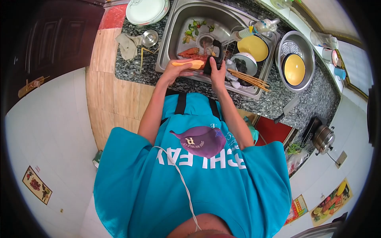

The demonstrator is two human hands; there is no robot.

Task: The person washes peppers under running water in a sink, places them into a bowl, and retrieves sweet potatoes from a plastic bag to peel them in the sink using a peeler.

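Observation:
My left hand [174, 72] is closed around a peeled carrot [189, 64] at the front edge of the sink [162, 55]. My right hand [218, 75] grips a black peeler [216, 49] close to the carrot's right end. An unpeeled-looking carrot [188, 52] lies in the basin just beyond my left hand. Orange-red peelings [201, 58] are partly hidden behind the hands. Green and red vegetable scraps [193, 29] lie farther back in the sink, left of the drain [206, 41].
Right of the basin are a yellow plate [253, 47], a bowl [246, 61], chopsticks [250, 79] and a bottle [265, 26]. A metal basin [309, 47] holds a yellow bowl [294, 69]. A knife [286, 109] lies near the counter edge. White plates [145, 10], a cloth [127, 47] and a steel cup [150, 38] stand left.

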